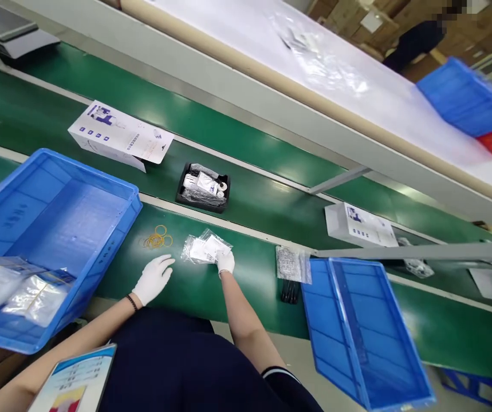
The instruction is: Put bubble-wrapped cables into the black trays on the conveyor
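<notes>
My left hand, in a white glove, hovers over or rests on the green table, its fingers stretched out and holding nothing. Just beyond its fingertips lies a loose heap of yellow rubber bands. My right hand, also gloved in white, is closed at the right end of several small clear plastic bags with white slips inside. The bags lie overlapping on the table; the right fingertips are partly hidden against them.
A blue crate at left holds banded clear packets. On the belt sit a black tray of wrapped parts and white printed boxes. At right are a bag of small parts, dark pieces and blue bins. A shelf overhangs; a person stands beyond.
</notes>
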`<state>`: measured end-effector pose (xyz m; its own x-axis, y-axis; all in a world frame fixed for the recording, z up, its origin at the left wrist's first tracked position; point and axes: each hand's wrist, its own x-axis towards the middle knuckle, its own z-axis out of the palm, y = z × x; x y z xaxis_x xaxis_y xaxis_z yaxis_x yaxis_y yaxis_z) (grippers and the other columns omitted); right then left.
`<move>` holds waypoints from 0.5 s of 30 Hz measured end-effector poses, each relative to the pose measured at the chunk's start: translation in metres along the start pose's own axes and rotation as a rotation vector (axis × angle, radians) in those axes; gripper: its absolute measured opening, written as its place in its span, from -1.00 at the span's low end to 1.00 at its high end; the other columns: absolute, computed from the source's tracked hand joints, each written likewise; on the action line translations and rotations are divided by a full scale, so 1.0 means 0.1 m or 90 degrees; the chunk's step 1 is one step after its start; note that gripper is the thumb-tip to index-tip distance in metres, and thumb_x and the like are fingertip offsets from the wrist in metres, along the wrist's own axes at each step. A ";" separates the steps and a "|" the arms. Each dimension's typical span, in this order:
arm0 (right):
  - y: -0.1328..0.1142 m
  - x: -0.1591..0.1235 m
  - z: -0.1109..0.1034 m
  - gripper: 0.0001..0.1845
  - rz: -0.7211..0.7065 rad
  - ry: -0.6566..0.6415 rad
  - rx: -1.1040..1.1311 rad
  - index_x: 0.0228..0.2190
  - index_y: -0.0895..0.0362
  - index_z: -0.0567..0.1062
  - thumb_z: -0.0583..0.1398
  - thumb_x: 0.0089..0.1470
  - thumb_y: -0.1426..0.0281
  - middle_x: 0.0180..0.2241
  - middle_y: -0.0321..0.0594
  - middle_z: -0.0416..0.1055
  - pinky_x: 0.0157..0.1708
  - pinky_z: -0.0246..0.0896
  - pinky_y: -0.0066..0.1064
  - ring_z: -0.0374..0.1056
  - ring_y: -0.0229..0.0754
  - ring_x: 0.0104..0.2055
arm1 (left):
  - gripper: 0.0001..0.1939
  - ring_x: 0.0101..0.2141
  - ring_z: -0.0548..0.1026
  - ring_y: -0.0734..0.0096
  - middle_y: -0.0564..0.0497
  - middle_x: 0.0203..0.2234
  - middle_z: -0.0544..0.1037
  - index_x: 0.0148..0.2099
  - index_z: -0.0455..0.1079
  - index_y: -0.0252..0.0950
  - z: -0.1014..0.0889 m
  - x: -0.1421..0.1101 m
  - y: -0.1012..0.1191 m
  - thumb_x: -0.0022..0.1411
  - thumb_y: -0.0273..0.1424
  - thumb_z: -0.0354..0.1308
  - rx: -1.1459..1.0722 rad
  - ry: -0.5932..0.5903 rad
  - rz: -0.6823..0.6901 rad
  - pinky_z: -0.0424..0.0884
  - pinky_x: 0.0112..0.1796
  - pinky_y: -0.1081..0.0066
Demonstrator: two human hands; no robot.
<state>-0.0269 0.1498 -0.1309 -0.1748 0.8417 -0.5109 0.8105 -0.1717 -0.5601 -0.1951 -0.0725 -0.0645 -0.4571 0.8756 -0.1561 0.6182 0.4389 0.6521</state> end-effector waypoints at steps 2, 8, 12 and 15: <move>0.02 -0.13 -0.06 -0.47 -0.045 -0.048 0.089 0.10 0.33 0.26 -0.07 0.19 0.31 0.07 0.12 0.38 -0.06 0.29 -0.35 0.37 -0.16 0.02 | -0.60 0.15 0.34 0.10 -0.15 0.21 0.33 0.05 0.48 -0.27 0.01 0.06 0.18 0.26 -0.29 -0.02 -0.020 -0.035 0.024 0.24 0.19 0.12; 0.28 -0.81 -0.22 -0.60 -0.222 -0.262 0.133 -0.07 0.08 0.49 0.16 0.07 0.22 -0.16 -0.24 0.55 -0.17 0.39 -0.35 0.47 -0.16 -0.19 | -0.52 0.07 0.44 0.18 -0.08 0.05 0.52 0.02 0.50 -0.29 0.19 0.19 0.79 0.19 -0.15 0.01 -0.280 -0.196 -0.003 0.31 0.15 0.24; 0.73 -0.72 -1.01 -0.70 -0.277 -0.257 -0.051 -0.30 0.05 0.60 0.18 0.06 0.15 -0.26 -0.21 0.56 -0.10 0.32 -0.23 0.45 -0.05 -0.20 | -0.51 0.07 0.45 0.15 -0.07 0.03 0.53 -0.03 0.52 -0.29 0.23 0.03 1.00 0.14 -0.11 0.05 -0.300 -0.171 -0.077 0.30 0.16 0.23; 1.14 -0.28 -1.83 -0.77 -0.202 -0.109 -0.121 -0.29 0.08 0.60 0.18 0.06 0.30 -0.15 -0.08 0.52 0.05 0.19 -0.22 0.38 0.00 -0.05 | -0.47 0.13 0.39 0.13 -0.05 0.09 0.49 0.00 0.51 -0.27 0.15 -0.21 1.00 0.14 -0.06 0.03 -0.244 -0.107 -0.133 0.17 0.24 0.19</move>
<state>0.1728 0.2001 -0.0609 -0.5101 0.7372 -0.4432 0.7876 0.1933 -0.5850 -0.1138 -0.0433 -0.0070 -0.4168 0.8109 -0.4108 0.2288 0.5310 0.8159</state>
